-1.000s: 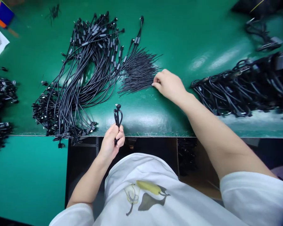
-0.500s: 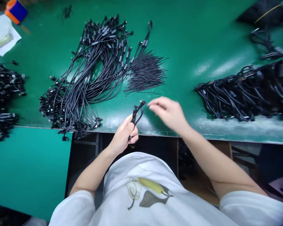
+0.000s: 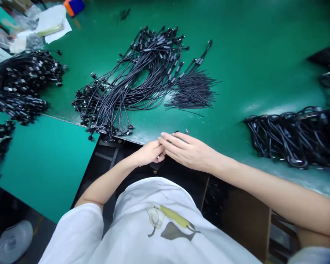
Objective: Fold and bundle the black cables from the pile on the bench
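A black cable [image 3: 177, 131] bundled into a small coil is held at the front edge of the bench, mostly covered by my hands; its metal plug end [image 3: 186, 131] pokes out above my right knuckles. My left hand [image 3: 150, 153] is closed around the lower part of the coil. Over it from the right comes my right hand [image 3: 191, 151], its fingers fairly straight, side by side and bent in against the cable and my left fingertips. Its thumb is hidden. Beyond my hands lies a fan of thin black ties [image 3: 195, 91], beside a heap of loose black cables [image 3: 143, 80].
Coiled cables [image 3: 294, 137] lie in a row at the right. More black cables [image 3: 30, 80] are piled at the left, near white paper [image 3: 53, 22] and an orange-and-blue object [image 3: 74, 6]. The green bench [image 3: 236, 55] ends just in front of my body.
My right hand has come left onto the cable and my left hand; before, it was apart with fingertips pinched. The coil is now largely covered. The view has turned, shifting the bench rightward.
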`<state>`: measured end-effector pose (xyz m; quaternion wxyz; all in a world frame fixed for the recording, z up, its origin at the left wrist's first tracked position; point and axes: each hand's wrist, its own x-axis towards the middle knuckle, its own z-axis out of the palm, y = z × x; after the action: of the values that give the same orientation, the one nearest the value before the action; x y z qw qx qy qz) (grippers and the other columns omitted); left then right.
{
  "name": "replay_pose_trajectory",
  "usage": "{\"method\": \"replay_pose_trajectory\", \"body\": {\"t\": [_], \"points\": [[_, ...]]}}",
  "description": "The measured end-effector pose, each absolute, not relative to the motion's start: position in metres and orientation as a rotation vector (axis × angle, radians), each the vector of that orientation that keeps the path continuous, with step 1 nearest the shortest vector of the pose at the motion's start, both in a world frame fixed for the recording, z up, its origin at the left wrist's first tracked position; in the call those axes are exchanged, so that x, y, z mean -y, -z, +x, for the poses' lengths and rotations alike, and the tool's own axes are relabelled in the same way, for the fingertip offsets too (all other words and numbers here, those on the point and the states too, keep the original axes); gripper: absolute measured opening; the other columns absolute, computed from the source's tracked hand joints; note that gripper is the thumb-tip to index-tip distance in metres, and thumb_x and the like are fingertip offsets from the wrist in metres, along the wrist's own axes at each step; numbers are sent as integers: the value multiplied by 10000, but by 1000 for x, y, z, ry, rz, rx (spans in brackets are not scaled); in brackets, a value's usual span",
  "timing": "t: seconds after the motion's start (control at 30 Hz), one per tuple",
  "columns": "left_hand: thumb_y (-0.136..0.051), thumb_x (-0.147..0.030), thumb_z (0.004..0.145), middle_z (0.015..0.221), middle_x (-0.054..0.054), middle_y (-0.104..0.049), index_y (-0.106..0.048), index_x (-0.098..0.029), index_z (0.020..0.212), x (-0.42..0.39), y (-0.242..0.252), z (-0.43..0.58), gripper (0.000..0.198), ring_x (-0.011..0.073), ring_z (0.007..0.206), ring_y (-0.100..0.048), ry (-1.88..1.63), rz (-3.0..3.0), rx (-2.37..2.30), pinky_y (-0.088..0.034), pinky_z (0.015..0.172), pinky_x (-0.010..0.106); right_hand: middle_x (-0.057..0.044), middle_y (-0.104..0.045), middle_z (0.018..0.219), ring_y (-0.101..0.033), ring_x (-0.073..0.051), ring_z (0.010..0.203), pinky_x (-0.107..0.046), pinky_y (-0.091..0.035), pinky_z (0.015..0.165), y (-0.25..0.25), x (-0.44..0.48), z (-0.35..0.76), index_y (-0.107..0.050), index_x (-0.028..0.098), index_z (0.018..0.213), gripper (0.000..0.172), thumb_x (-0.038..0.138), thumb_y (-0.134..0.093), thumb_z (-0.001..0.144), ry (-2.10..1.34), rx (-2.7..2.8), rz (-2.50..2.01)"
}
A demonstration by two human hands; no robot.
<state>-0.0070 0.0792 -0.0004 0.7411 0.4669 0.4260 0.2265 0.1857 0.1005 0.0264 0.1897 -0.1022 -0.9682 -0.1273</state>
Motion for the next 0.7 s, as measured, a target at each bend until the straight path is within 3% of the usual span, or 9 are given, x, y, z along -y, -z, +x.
{"method": "replay_pose_trajectory", "body": {"t": [0.1, 0.23, 0.37, 0.43, 0.5, 0.6, 0.7], "points": [[-552, -422, 890, 524, -74, -424, -560, -144, 1063, -75, -5, -14, 328, 58, 416, -317, -469, 874, -824, -188, 403, 175, -130, -691, 963, -611, -214, 939, -367, -445, 835, -37, -97, 183, -682, 116, 928, 254, 92, -431, 951, 454, 2803, -227], [-559, -264, 833, 582, -73, -406, -543, -174, 941, -71, -9, -16, 142, 41, 410, -308, -462, 734, -771, -144, 383, 158, -119, -667, 891, -557, -197, 753, -360, -415, 715, -44, -91, 179, -688, 86, 1072, 281, 104, -440, 941, 753, 2856, -153], [-571, -222, 801, 650, -53, -431, -502, -174, 802, -68, -7, -12, 85, 28, 430, -343, -452, 685, -782, -135, 385, 156, -107, -603, 762, -485, -202, 676, -365, -350, 636, -46, -83, 175, -719, 111, 885, 299, 53, -426, 896, 869, 2938, -143], [-535, -201, 805, 617, -60, -424, -564, -165, 914, -65, -6, -9, 117, 38, 434, -340, -455, 694, -799, -137, 395, 157, -104, -568, 713, -451, -202, 652, -364, -308, 608, -44, -80, 173, -708, 131, 798, 332, 13, -404, 863, 836, 2982, -146], [-478, -163, 808, 559, -70, -413, -595, -151, 1080, -61, -6, -7, 296, 52, 434, -335, -456, 733, -816, -170, 407, 162, -96, -531, 656, -421, -197, 618, -362, -271, 590, -41, -79, 173, -673, 142, 711, 336, -11, -399, 831, 751, 2989, -169], [-426, -148, 837, 534, -66, -463, -521, -132, 1310, -56, -6, -6, 483, 69, 436, -374, -512, 818, -847, -262, 435, 179, -71, -499, 596, -399, -180, 559, -350, -245, 571, -35, -84, 172, -611, 150, 654, 284, 17, -424, 822, 560, 2923, -338], [-377, -258, 938, 600, -46, -536, -445, -131, 1399, -56, -1, -5, 482, 81, 448, -437, -694, 907, -937, -356, 480, 211, -46, -543, 606, -442, -156, 545, -320, -253, 557, -29, -92, 165, -592, 164, 694, 218, 90, -458, 850, 264, 2839, -615]]}}
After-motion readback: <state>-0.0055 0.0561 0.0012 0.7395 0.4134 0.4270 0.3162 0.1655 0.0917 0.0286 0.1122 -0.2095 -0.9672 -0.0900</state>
